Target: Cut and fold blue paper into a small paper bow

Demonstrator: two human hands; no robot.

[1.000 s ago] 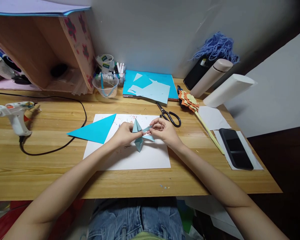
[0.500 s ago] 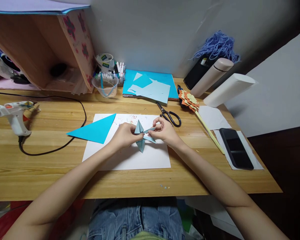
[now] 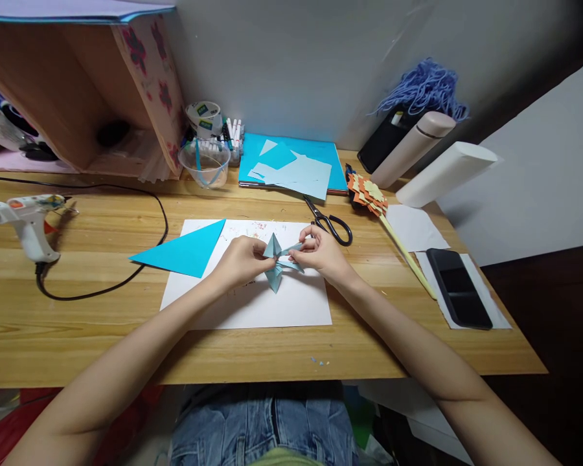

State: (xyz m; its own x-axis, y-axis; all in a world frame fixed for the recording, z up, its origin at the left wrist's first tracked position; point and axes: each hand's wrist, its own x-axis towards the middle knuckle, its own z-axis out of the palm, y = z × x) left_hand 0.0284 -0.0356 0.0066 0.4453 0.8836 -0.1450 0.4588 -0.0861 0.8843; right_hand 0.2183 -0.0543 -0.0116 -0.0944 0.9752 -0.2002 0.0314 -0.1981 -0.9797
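Between my hands, over a white sheet of paper (image 3: 272, 310), is a pale blue folded paper piece (image 3: 273, 279) with several pointed arms, like an origami flower or star. My left hand (image 3: 244, 260) pinches it near its centre from the left. On the other side my right hand (image 3: 320, 251) has its fingers closed on one of the right-hand points. The fingers hide part of the middle. A bright blue paper triangle (image 3: 187, 251) lies left of my left hand, partly over the white sheet. Black-handled scissors (image 3: 329, 222) rest just beyond my right hand.
A glue gun (image 3: 29, 220) with a looping black cord stands on the left. Blue paper scraps (image 3: 301, 171), a clear plastic cup (image 3: 205, 165) and markers (image 3: 233, 133) sit at the back. To the right are a paper flower (image 3: 368, 192), a phone (image 3: 459, 288) and a pinkish bottle (image 3: 412, 150).
The folded paper has tilted slightly between my fingers, its lower point shifting a little up. Both hands keep their grip and have barely moved.
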